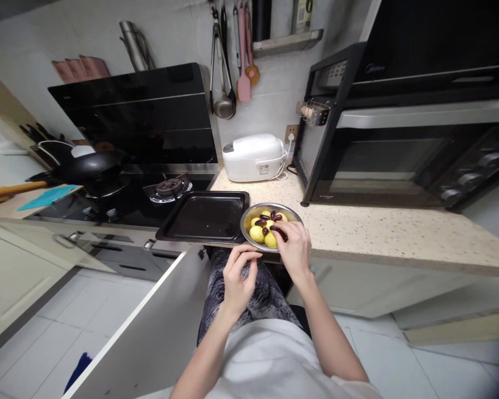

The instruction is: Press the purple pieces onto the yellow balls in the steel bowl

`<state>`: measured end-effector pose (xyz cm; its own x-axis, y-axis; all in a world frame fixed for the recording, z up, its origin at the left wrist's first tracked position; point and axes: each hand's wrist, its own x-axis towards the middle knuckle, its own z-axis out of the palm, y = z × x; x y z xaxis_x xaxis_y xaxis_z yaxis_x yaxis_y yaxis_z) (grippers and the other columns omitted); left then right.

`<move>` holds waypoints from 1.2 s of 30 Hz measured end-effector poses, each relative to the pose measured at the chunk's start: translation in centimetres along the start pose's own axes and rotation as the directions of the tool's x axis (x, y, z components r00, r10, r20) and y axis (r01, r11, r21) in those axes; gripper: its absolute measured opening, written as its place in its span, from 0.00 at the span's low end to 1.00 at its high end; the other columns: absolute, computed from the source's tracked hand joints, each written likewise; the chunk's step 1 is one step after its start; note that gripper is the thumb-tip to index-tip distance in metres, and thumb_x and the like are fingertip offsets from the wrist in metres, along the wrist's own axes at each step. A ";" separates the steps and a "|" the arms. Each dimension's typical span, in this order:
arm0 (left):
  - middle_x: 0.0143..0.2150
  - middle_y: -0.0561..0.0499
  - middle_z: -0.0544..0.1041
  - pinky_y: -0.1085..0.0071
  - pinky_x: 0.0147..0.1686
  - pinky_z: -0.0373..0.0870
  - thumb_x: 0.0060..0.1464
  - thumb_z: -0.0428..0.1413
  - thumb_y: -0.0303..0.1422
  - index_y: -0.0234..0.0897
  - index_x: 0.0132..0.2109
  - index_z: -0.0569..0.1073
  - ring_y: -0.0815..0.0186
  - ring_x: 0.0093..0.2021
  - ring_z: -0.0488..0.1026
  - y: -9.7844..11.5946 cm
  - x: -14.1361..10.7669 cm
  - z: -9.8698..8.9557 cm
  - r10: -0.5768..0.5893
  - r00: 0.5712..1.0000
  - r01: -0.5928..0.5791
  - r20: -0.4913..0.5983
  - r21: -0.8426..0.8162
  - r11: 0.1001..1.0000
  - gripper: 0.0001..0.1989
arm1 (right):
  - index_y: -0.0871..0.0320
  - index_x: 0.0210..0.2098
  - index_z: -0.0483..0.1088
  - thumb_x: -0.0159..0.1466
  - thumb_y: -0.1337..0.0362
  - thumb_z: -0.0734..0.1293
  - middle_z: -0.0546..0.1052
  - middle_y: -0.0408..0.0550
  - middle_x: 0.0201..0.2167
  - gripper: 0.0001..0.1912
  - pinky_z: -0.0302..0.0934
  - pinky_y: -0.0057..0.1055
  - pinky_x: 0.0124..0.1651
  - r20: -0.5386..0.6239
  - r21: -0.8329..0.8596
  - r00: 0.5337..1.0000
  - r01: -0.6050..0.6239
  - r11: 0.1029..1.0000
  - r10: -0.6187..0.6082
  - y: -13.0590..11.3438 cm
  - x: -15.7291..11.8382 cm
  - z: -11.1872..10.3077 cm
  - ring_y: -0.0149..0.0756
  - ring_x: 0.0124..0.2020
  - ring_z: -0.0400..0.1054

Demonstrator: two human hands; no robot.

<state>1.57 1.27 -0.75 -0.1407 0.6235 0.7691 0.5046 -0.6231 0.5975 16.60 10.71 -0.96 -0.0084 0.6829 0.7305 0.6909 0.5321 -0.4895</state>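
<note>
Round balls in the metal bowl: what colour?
The round balls are yellow, seen best in the head view.

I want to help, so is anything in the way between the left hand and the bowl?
Nothing visible. The left hand hovers near the front edge of the bowl; the right hand is over its right side.

Lit softly, fairly evenly.
Stretches toward the edges; softens at the oven knobs (469, 178); darkens at lower right; reflects faintly in the black hood panel (141, 124).

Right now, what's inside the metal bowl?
The metal bowl holds yellow balls with dark red oval pieces on top. The right hand covers some contents; the bowl's bottom is hidden beneath them.
</note>
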 end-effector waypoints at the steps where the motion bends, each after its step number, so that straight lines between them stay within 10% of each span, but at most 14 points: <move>1: 0.44 0.48 0.78 0.67 0.49 0.74 0.65 0.54 0.22 0.39 0.43 0.78 0.64 0.46 0.77 0.0 0.0 -0.1 0.004 1.000 -0.004 0.000 0.003 1.000 0.10 | 0.55 0.42 0.81 0.69 0.67 0.66 0.84 0.53 0.45 0.10 0.62 0.46 0.51 0.003 -0.011 1.000 0.001 1.000 -0.001 0.1 0.0 0.1 0.49 0.48 0.72; 36: 0.46 0.47 0.78 0.68 0.50 0.75 0.65 0.53 0.21 0.39 0.43 0.78 0.64 0.48 0.78 -1.1 -1.3 1.0 0.008 0.983 -0.013 0.181 0.028 1.000 0.11 | 0.53 0.43 0.80 0.71 0.68 0.65 0.83 0.49 0.41 0.10 0.69 0.45 0.53 -0.145 0.100 0.989 0.030 0.995 -0.015 1.1 -4.5 -3.3 0.43 0.46 0.75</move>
<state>2.06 1.62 -2.69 0.0198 0.6936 0.7201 0.5300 -0.6180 0.5807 19.77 6.60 -3.22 0.0860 0.5948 0.7993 0.6146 0.5997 -0.5125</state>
